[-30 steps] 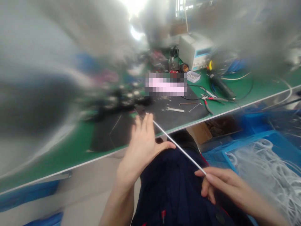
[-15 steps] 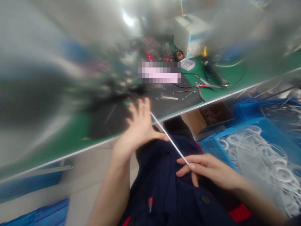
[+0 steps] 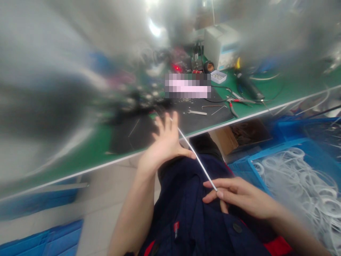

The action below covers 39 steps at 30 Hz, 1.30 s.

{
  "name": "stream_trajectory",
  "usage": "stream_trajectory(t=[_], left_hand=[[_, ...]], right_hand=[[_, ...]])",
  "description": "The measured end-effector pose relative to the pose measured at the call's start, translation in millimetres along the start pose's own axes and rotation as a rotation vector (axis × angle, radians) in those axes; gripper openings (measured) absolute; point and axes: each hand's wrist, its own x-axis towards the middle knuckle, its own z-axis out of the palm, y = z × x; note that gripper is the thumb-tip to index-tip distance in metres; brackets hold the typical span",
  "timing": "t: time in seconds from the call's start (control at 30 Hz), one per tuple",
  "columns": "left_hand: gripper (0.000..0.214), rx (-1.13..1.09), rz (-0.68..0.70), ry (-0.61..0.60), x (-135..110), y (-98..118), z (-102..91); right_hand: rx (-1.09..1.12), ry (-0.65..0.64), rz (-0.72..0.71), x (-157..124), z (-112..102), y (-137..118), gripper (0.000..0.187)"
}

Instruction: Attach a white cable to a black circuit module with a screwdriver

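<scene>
A thin white cable runs straight and taut between my two hands. My right hand, low over my lap, pinches its lower end between thumb and fingers. Over the bench edge, my left hand has its fingers spread and its thumb stretched out towards the cable. The cable's upper end passes at the fingers of that hand, and a small white bit shows between two of them. Whether the cable loops behind the fingers is hidden.
On the green bench lie a black mat, a wrench, hex keys, pliers and a soldering iron. A small white tray stands before a white box-shaped device. A blue bin with coiled white cables is at right.
The whole view has shifted slightly, so everything appears a little further right. Both hands keep their pose, with the cable still stretched between them.
</scene>
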Motion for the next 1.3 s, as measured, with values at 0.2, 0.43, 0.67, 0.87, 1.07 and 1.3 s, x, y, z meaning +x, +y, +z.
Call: stream_trajectory(t=[0.2,0.43,0.67,0.87,1.07,1.3], left_hand=[[0.174,0.016,-0.031,-0.005,0.1,4.4,-1.8],[0.175,0.019,-0.029,0.003,0.9,5.5,-0.4],[0.175,0.004,-0.01,0.008,0.4,0.6,2.5],[0.175,-0.019,0.002,0.005,-0.3,-1.4,1.5],[0.172,-0.042,-0.004,-0.055,-5.4,2.7,-10.1],[0.168,-0.085,-0.02,0.011,-17.7,9.2,-12.8]], right_hand=[[0.02,-0.062,0.025,-4.3,-6.4,4.4,0.058],[0.009,-0.09,0.031,-10.2,-6.3,4.7,0.053],[-0.05,-0.084,0.022,-10.5,-4.0,3.6,0.049],[-0.094,-0.084,0.016,-13.1,-3.7,3.2,0.047],[-0.097,-0.039,0.036,-15.2,-2.6,9.3,0.05],[-0.132,-0.01,0.111,-19.3,-1.6,8.2,0.058]])
